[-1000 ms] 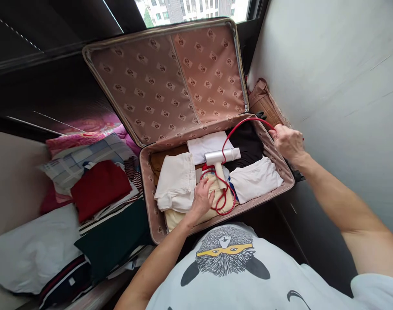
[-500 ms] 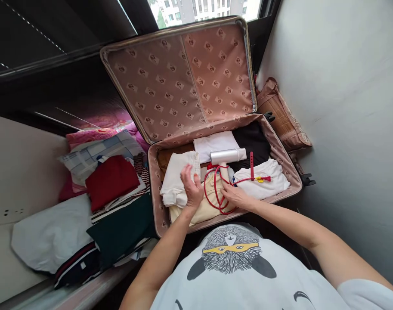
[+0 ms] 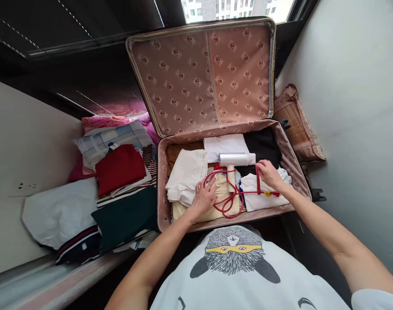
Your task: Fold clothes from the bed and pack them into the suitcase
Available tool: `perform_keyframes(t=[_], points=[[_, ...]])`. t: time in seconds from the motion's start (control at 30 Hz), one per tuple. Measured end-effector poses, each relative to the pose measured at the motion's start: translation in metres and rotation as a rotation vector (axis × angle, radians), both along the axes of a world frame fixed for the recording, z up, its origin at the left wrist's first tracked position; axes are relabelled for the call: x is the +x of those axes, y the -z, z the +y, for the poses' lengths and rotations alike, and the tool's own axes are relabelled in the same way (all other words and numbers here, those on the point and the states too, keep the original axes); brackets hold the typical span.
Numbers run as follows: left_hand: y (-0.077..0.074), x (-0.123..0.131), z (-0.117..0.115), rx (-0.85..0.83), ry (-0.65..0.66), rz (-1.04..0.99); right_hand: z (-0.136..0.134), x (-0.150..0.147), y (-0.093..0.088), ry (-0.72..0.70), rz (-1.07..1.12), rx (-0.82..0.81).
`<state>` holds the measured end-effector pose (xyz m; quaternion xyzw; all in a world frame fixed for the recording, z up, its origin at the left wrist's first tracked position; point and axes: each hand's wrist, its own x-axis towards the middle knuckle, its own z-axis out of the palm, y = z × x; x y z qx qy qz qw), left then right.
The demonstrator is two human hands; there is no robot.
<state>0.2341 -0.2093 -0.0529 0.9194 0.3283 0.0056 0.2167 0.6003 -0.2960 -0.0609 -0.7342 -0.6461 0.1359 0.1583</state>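
Cord [image 3: 227,202], red, lies in loose loops on the folded clothes in the front middle of the open suitcase [image 3: 161,189], running up to the white dryer [image 3: 236,159] that lies across the middle of the case with its handle pointing toward the person.

Head view, the only one: the left hand [image 3: 206,197] rests palm down, fingers spread and holding nothing, on a cream garment [image 3: 220,202] at the left edge of the cord loops, its fingertips touching the red strands. Just left of it sits a folded white cloth [image 3: 186,174]. The right hand [image 3: 269,173] is partly curled beside the dryer's nozzle end, fingers pinched on a red strap [image 3: 258,180] that stands upright from the cord; the cord's far end, with a yellow bit, lies just right of the wrist on a white garment [image 3: 264,200]. Behind the dryer lie a white folded piece [image 3: 225,144] and a black one [image 3: 264,144]. The suitcase lid [image 3: 202,77], lined in patterned pink, stands open against the window. A woven brown cushion [image 3: 296,125] leans by the wall to the right. Left of the case are stacked clothes: a red one [image 3: 120,165], a dark green one [image 3: 125,215] and a white pillow [image 3: 54,215].
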Motion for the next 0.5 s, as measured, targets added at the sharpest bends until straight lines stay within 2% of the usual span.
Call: perform_keyframes(t=[0.07,0.13,0.27,0.33,0.4,0.5], points=[[-0.006,0.004,-0.015,-0.003,0.089,-0.084,0.028,0.017,0.007,0.121,0.064,0.060],[-0.013,0.010,-0.026,-0.005,0.112,-0.158,0.064,0.024,0.011,0.224,0.129,0.031],[-0.022,0.017,-0.032,-0.045,0.085,-0.196,0.144,0.016,0.016,0.339,0.200,-0.188],[-0.022,0.014,-0.032,-0.070,0.069,-0.195,0.176,0.005,0.020,0.444,0.266,-0.299],[-0.021,0.009,-0.033,-0.092,0.047,-0.195,0.198,-0.006,0.026,0.583,0.336,-0.366],[-0.017,0.003,-0.038,-0.130,0.015,-0.186,0.213,-0.018,0.035,0.730,0.399,-0.401]])
